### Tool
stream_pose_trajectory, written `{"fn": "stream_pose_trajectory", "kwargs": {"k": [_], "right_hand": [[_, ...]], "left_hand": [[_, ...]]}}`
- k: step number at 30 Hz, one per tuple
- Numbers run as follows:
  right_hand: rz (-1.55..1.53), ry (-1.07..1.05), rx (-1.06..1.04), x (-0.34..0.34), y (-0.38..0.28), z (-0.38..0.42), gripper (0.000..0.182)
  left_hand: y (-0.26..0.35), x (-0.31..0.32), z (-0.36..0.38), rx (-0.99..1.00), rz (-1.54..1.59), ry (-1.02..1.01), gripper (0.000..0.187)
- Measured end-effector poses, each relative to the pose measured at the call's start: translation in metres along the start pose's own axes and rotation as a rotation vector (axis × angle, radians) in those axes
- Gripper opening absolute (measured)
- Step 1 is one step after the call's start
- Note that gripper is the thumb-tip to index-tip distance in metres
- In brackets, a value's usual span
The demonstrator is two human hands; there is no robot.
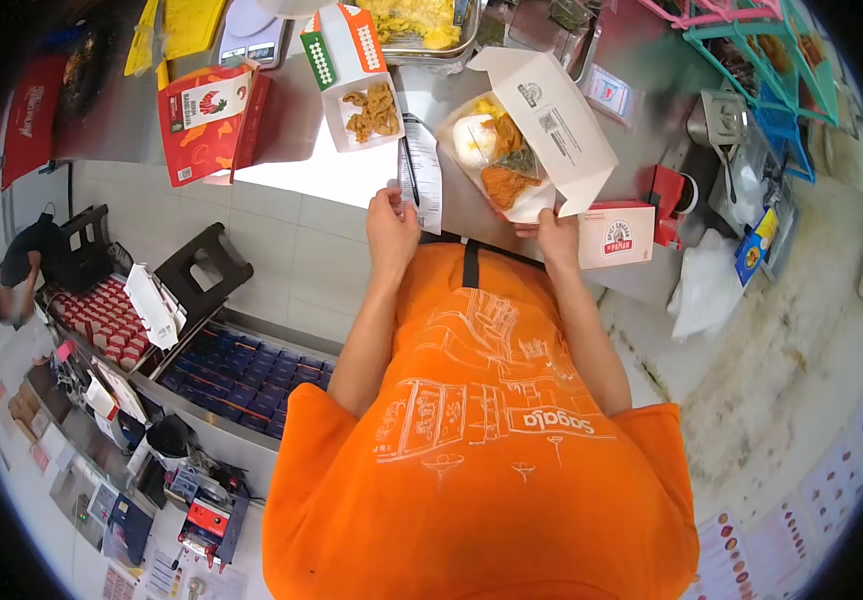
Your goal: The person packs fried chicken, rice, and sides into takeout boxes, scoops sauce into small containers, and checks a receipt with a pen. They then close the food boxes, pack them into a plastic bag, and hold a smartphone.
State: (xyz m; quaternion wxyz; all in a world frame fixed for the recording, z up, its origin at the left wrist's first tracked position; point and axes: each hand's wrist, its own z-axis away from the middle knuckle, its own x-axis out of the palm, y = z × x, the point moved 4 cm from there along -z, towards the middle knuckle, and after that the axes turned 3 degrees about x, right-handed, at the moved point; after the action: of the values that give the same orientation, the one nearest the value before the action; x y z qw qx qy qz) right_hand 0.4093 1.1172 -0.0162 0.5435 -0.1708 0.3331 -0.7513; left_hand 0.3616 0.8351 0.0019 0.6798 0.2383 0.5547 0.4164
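My left hand (393,228) is at the counter's front edge, fingers curled at the lower left side of a printed paper slip (424,180) with a black pen (411,165) on it. Whether it pinches the paper is too small to tell. My right hand (556,238) touches the near edge of an open white food box (574,140), its fingertips partly hidden at the rim. Fried chicken (507,187), rice and egg (476,140) lie inside that box. Left of the slip stands an open green and orange box (343,50) holding fried pieces (372,112).
A red box (202,125) stands at the left. A closed pale box (617,236) lies right of my right hand. Behind are a scale (251,38) and a tray of yellow food (414,22). Teal baskets (752,60) stand right. Another person (27,265) is far left.
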Motion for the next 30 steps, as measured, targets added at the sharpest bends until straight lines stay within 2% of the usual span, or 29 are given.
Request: {"fn": "stream_pose_trajectory", "kwargs": {"k": [2,5,6,7,10,13,14,17,18,21,25,27,28,30], "right_hand": [[0.037,0.013,-0.044,-0.007,-0.023,0.017,0.027],[0.134,-0.018,-0.11,-0.032,-0.044,0.033,0.027],[0.152,-0.008,-0.224,-0.041,-0.05,0.043,0.026],[0.17,-0.02,-0.207,-0.056,-0.046,0.042,0.026],[0.177,-0.029,-0.156,-0.099,-0.029,0.04,0.025],[0.148,-0.026,-0.125,-0.123,-0.029,0.039,0.025],[0.172,-0.029,-0.113,-0.125,-0.03,0.039,0.025],[0.207,-0.094,-0.115,-0.131,-0.03,0.029,0.024],[0.215,-0.123,-0.119,-0.135,-0.028,0.026,0.023],[0.199,-0.147,-0.134,-0.148,-0.032,0.029,0.025],[0.223,-0.066,-0.1,-0.202,-0.036,0.047,0.036],[0.242,0.001,-0.082,-0.224,-0.046,0.057,0.042],[0.462,0.061,-0.325,-0.235,-0.025,0.034,0.05],[0.938,0.49,-0.919,-0.22,0.002,0.016,0.057]], "left_hand": [[0.005,-0.002,-0.001,-0.019,0.042,-0.014,0.03],[0.04,0.02,-0.007,0.168,0.242,-0.072,0.038],[0.053,0.034,-0.009,0.214,0.303,-0.075,0.042],[0.068,0.048,-0.011,0.26,0.364,-0.077,0.045],[0.104,0.08,-0.015,-0.001,0.324,-0.345,0.05],[0.113,0.092,-0.008,0.208,0.05,-0.176,0.054],[0.115,0.091,-0.007,0.242,0.001,-0.104,0.053],[0.088,0.116,-0.026,0.342,0.008,-0.15,0.039],[0.101,0.112,-0.027,0.217,-0.048,-0.266,0.027],[0.113,0.106,-0.019,0.23,-0.157,-0.347,0.031],[0.16,0.093,0.051,0.358,-0.116,-0.275,0.026],[0.159,0.113,0.083,0.329,-0.083,-0.301,0.026],[0.157,0.13,0.096,0.321,-0.062,-0.324,0.027],[0.133,0.168,0.111,0.267,-0.052,-0.314,0.029]]}}
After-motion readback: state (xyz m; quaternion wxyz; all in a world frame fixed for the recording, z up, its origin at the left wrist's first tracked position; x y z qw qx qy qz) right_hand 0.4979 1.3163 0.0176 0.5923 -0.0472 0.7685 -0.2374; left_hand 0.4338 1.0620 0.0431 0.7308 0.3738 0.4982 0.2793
